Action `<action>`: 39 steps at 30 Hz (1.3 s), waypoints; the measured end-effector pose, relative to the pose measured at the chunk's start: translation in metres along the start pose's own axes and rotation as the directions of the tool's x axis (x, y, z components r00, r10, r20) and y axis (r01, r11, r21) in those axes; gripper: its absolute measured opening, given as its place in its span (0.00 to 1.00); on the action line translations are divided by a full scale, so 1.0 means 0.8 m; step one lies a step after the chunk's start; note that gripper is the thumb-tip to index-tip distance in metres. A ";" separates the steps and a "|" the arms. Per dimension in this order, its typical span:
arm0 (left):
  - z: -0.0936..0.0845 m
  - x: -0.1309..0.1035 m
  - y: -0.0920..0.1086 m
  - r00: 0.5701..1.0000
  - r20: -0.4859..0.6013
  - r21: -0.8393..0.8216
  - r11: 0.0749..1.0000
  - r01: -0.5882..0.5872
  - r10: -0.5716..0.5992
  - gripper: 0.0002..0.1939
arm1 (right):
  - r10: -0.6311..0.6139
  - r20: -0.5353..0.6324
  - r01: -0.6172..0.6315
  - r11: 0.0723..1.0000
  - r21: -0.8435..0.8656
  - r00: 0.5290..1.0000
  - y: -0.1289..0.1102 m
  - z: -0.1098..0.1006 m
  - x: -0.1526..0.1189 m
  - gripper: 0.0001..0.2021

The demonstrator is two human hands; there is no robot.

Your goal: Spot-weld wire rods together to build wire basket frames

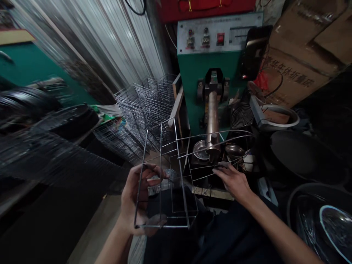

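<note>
A box-shaped wire rack of thin metal rods hangs tilted in front of me, with long curved wires reaching out to its right. My left hand is closed around the rack's left side, its fingers curled in among the rods. My right hand is closed on the wires at the right, fingertips pinched together. Just beyond the wires, the copper-coloured electrode arm of a green welding machine points toward me. Whether the rods touch the arm, I cannot tell.
Many similar wire racks are stacked behind on the left. Metal bowls sit under the electrode arm. To the right are a grey basin, a dark round pan and cardboard boxes. Coiled wire lies at the left.
</note>
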State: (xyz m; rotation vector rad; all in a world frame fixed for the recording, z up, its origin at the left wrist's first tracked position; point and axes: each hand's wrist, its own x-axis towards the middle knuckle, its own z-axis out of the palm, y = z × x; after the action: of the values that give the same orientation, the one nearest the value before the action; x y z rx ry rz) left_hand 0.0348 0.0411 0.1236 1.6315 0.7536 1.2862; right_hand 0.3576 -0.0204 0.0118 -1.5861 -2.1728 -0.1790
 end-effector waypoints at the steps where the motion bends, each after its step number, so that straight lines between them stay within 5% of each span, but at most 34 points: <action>1: -0.001 -0.001 0.000 1.000 -0.001 0.002 1.000 0.011 -0.011 0.48 | -0.004 -0.004 0.004 1.000 0.004 1.000 -0.001 0.000 0.000 0.23; 19: -0.001 -0.007 -0.003 0.995 -0.057 0.017 0.996 -0.084 0.085 0.49 | -0.044 -0.034 0.044 0.999 -0.011 0.998 -0.006 -0.005 0.016 0.26; 30: -0.006 -0.001 0.010 0.986 -0.163 -0.030 0.999 0.033 -0.038 0.46 | -0.081 -0.069 0.082 0.997 0.003 0.994 -0.009 -0.012 0.024 0.24; 39: -0.002 0.011 0.019 0.991 -0.099 -0.008 0.996 -0.086 0.085 0.47 | -0.075 -0.067 0.074 0.997 -0.026 0.995 -0.008 -0.011 0.026 0.23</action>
State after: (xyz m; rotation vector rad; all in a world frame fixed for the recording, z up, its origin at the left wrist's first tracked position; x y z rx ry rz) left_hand 0.0345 0.0427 0.1410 1.6153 0.7402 1.4382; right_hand 0.3488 -0.0072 0.0296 -1.4904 -2.1860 -0.2788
